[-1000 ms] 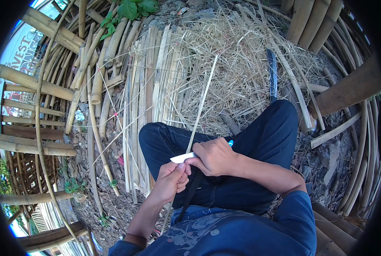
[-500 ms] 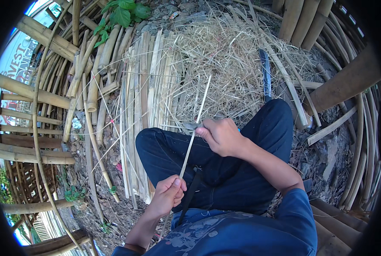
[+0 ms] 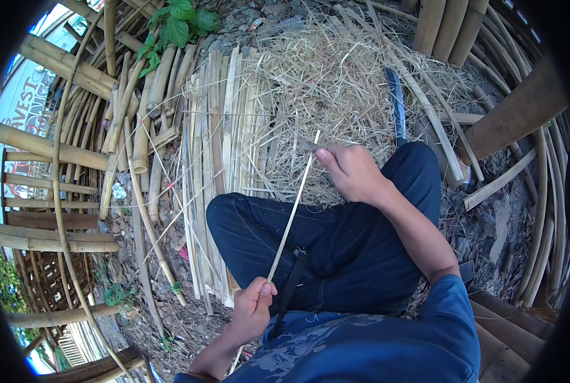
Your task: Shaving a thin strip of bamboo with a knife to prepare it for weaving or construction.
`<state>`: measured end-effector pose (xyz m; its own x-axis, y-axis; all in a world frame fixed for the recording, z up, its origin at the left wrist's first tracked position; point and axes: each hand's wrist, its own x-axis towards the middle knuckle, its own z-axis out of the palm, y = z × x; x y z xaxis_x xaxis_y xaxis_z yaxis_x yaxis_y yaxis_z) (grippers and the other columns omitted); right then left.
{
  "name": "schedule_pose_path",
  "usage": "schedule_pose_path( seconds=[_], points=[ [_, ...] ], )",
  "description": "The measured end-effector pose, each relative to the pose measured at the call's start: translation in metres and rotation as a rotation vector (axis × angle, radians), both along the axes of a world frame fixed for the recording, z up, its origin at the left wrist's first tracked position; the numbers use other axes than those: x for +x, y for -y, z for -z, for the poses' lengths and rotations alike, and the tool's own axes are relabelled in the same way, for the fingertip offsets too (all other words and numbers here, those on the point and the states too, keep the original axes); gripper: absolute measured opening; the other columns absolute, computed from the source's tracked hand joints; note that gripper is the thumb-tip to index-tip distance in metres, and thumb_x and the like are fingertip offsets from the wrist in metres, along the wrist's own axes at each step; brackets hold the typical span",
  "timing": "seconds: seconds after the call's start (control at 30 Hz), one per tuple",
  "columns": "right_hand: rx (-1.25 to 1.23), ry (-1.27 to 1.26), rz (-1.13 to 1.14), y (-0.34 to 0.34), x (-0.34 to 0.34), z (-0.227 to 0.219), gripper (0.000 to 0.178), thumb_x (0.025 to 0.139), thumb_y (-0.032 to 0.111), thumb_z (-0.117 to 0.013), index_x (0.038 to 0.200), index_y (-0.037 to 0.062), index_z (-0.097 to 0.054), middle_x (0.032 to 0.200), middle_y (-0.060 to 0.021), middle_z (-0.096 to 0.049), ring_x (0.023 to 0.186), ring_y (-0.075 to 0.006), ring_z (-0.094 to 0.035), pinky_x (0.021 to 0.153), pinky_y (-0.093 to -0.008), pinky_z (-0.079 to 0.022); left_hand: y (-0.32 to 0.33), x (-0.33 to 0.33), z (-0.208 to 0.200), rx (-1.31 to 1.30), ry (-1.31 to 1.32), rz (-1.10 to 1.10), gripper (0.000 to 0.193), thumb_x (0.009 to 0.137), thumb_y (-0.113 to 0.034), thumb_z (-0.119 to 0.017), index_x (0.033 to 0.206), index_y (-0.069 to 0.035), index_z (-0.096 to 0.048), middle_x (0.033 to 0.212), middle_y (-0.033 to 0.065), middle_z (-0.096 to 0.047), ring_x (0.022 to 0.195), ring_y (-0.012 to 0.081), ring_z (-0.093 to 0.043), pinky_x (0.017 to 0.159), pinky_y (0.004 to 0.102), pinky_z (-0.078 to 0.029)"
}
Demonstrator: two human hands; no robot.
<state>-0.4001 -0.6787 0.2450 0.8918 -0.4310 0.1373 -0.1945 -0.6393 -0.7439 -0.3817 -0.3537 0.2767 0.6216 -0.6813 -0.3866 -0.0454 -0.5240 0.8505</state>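
My left hand [image 3: 253,309] is closed around the lower part of a thin, pale bamboo strip [image 3: 290,219], which slants up and away over my lap. Near the strip's far end, my right hand [image 3: 355,173] grips a small knife [image 3: 308,145]. Its short grey blade lies across the strip, with my thumb close beside it; the handle is hidden in my fist. Beyond my crossed legs spreads a heap of bamboo shavings [image 3: 329,83]. Split bamboo slats [image 3: 218,127] lie side by side left of the heap.
A long dark blade [image 3: 396,105] rests at the heap's right edge, by my knee. Thick bamboo poles [image 3: 518,112] stand at the right. Bamboo fencing [image 3: 55,143] and a leafy plant [image 3: 179,22] are at the left. Loose slats [image 3: 498,182] lie on the stony ground.
My right hand has slid the knife away from me along the strip, toward its far tip. My left hand keeps its hold, slightly lower in the picture.
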Motion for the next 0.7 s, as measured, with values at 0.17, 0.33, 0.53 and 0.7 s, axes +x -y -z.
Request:
schedule_pose_path(
  seconds=[0.17,0.33,0.53,0.7],
  points=[
    [0.07,-0.011,0.124,0.025,0.003,0.015,0.057,0.101,0.044,-0.036,0.081,-0.0031,-0.062,0.063,-0.0258,-0.058,0.067,-0.0447,-0.06,0.069,-0.0502,-0.048,0.002,0.001,-0.002,0.012,0.221,0.011,0.028,0.103,-0.019,-0.043,0.086,-0.002,-0.057,0.056,-0.0031,-0.042,0.05,0.0047,-0.038,0.046,0.025,-0.03],
    [0.436,0.072,0.505,0.076,-0.001,0.02,0.048,0.097,0.044,-0.05,0.082,-0.0011,-0.058,0.058,-0.0103,-0.053,0.055,-0.0206,-0.05,0.059,-0.0348,-0.042,-0.018,0.038,0.011,0.108,0.208,-0.13,0.026,0.102,-0.016,-0.044,0.086,-0.003,-0.058,0.058,-0.0043,-0.042,0.051,0.0047,-0.035,0.047,0.0234,-0.029],
    [-0.234,-0.167,0.313,0.013,-0.057,0.043,0.034,0.092,0.029,-0.063,0.084,-0.0023,-0.053,0.058,-0.0156,-0.05,0.051,-0.0276,-0.045,0.054,-0.0382,-0.04,0.003,0.093,-0.013,-0.178,0.01,-0.35,0.025,0.104,-0.019,-0.039,0.097,-0.002,-0.057,0.064,-0.0044,-0.041,0.053,0.0024,-0.032,0.047,0.0193,-0.027],
    [0.391,0.029,0.1,-0.029,-0.031,0.026,0.023,0.095,0.02,-0.061,0.084,-0.0006,-0.062,0.056,-0.0047,-0.05,0.047,-0.0143,-0.042,0.047,-0.0292,-0.035,0.044,0.15,-0.061,-0.372,-0.271,-0.295,0.023,0.103,-0.015,-0.038,0.101,0.0,-0.055,0.066,-0.0027,-0.039,0.051,0.0041,-0.032,0.046,0.0197,-0.027]
  ],
)
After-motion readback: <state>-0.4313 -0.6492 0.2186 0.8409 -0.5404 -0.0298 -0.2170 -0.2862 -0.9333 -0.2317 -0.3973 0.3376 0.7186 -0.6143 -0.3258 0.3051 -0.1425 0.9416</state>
